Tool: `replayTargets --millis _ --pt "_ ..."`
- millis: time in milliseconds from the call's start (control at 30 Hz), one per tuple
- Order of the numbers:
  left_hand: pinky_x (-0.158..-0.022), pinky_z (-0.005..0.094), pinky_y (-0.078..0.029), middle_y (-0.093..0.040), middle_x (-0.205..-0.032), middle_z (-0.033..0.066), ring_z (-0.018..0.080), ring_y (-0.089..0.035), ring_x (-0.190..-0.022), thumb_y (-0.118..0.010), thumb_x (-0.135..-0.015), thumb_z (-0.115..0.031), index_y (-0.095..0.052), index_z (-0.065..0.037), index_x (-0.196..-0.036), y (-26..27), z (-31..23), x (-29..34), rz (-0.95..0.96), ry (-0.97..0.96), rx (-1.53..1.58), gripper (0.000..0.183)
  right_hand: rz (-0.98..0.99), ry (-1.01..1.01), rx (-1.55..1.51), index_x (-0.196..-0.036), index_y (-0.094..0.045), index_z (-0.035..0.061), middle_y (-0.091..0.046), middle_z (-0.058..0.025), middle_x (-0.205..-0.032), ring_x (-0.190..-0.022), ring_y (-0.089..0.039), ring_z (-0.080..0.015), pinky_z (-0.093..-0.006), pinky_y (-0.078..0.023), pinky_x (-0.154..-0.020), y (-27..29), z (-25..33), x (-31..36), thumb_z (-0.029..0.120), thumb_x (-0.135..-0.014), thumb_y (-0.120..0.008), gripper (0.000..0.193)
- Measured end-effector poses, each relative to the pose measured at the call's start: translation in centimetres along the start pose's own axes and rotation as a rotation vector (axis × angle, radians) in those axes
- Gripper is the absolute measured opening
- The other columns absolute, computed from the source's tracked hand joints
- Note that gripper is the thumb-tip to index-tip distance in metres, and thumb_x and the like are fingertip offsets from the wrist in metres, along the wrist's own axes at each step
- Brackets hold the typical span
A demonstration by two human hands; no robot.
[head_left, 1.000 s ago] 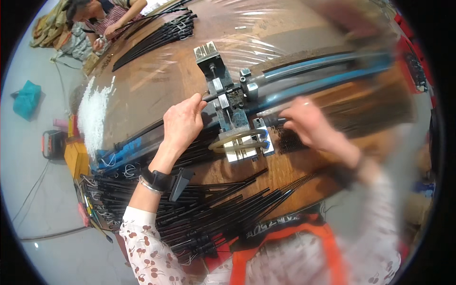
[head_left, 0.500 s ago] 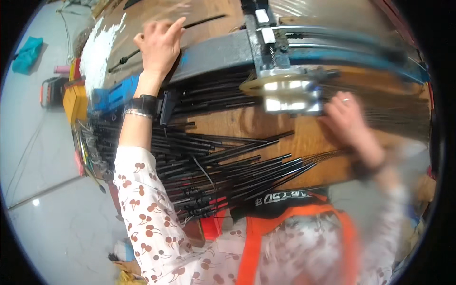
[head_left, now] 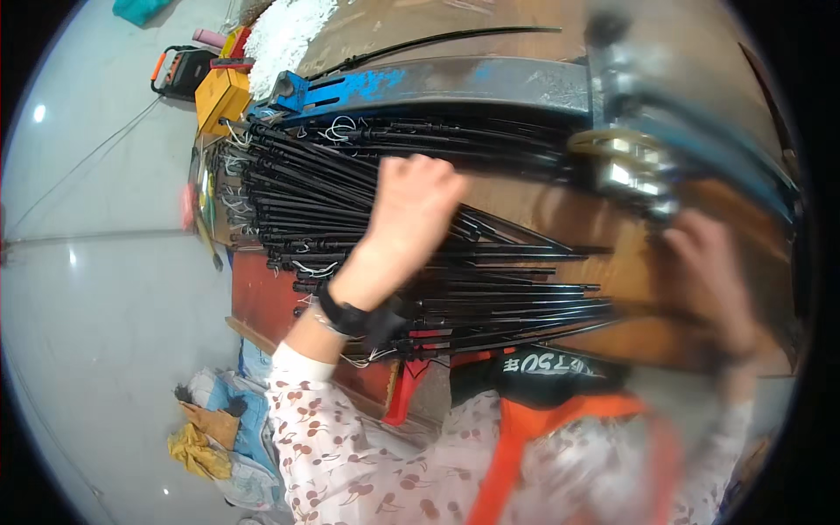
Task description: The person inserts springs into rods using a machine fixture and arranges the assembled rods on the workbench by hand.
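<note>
My left hand point(head_left: 416, 206) is over a spread of thin black rods point(head_left: 297, 188), its fingers curled in. Whatever it might be gripping is hidden beneath it. Smeared by motion, my right hand point(head_left: 709, 262) is just below a shiny metal cylinder point(head_left: 630, 171) on a machine, and its grip does not show. A yellowish disc point(head_left: 604, 143) sits against that cylinder. Behind the long grey and blue metal bar point(head_left: 472, 83) lies a single black rod point(head_left: 455, 36). Several rods have white cords at their left ends.
White small pieces point(head_left: 284, 39) are heaped at the back left. A yellow box point(head_left: 221, 101) and a black and orange case point(head_left: 184, 72) stand close by. Blue and yellow cloths or bags point(head_left: 232, 420) lie at lower left. My orange-strapped apron point(head_left: 560, 411) meets the near table edge.
My left hand has come away from the rod behind the bar, toward me and over the near rods. My right hand stays by the cylinder. The whole view has shifted.
</note>
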State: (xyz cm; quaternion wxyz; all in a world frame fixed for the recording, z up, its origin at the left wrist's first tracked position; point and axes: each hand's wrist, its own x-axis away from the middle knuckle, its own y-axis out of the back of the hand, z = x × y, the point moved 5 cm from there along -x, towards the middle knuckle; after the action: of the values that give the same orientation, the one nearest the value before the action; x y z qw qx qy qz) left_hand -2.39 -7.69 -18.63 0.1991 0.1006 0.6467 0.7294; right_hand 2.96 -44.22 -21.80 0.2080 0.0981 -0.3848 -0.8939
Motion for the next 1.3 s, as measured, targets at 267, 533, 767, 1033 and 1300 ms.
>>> replayTargets --millis 267,533,767,1033,1300 --pt "-0.089 0.0398 -0.038 -0.063 -0.094 0.0019 0.0218 -0.056 -0.101 -0.074 -0.083 -0.027 -0.07 -0.014 -0.1 -2.1 5.8 1.2 0.451 -0.13 0.252 0.022 -0.053 0.153 -0.032 -0.082 -0.058 -0.0014 -0.056 -0.0124 -0.069 -0.063 -0.051 -0.0205 -0.0332 -0.043 -0.06 0.1 2.9 -0.6 0.015 -0.088 -0.067 0.019" --pt "-0.07 0.0409 -0.05 -0.058 -0.082 0.0081 0.03 -0.061 -0.079 -0.067 -0.087 -0.015 -0.065 -0.012 -0.108 -1.5 2.9 -1.6 0.164 -0.264 0.346 0.021 0.234 0.049 0.2 -0.084 -0.064 0.0025 -0.059 -0.0165 -0.07 -0.063 -0.056 -0.0317 -0.04 -0.045 -0.061 -0.5 -3.1 0.7 0.027 -0.09 -0.067 0.025" --pt "-0.046 0.0377 -0.049 -0.052 -0.071 0.0056 0.0232 -0.061 -0.056 -0.066 -0.091 -0.023 -0.064 -0.023 -0.125 1.1 -10.9 -7.5 -0.011 -0.384 0.357 0.035 0.147 0.237 -0.038 -0.095 -0.07 0.0078 -0.064 -0.0134 -0.078 -0.073 -0.064 -0.0326 -0.0422 -0.049 -0.063 -2.1 -0.7 2.2 0.033 -0.087 -0.071 0.026" --pt "-0.045 0.0388 -0.047 -0.05 -0.07 0.0059 0.024 -0.061 -0.055 -0.067 -0.09 -0.022 -0.062 -0.024 -0.128 3.0 -17.3 -11.3 0.063 -0.475 0.365 0.038 -0.181 0.263 0.038 -0.125 -0.062 0.0054 -0.068 -0.0098 -0.088 -0.079 -0.062 -0.0301 -0.0399 -0.052 -0.065 0.7 -1.9 6.3 0.014 -0.081 -0.074 0.047" --pt "-0.056 0.0398 -0.048 -0.053 -0.079 0.0106 0.0293 -0.057 -0.07 -0.065 -0.079 -0.004 -0.059 -0.004 -0.117 8.6 -19.8 -15.8 -0.084 -0.568 0.256 0.039 -0.652 0.654 0.168 -0.125 -0.061 0.007 -0.062 -0.0067 -0.082 -0.069 -0.064 -0.0219 -0.0313 -0.054 -0.061 8.1 -4.6 5.7 0.018 -0.077 -0.078 0.052"
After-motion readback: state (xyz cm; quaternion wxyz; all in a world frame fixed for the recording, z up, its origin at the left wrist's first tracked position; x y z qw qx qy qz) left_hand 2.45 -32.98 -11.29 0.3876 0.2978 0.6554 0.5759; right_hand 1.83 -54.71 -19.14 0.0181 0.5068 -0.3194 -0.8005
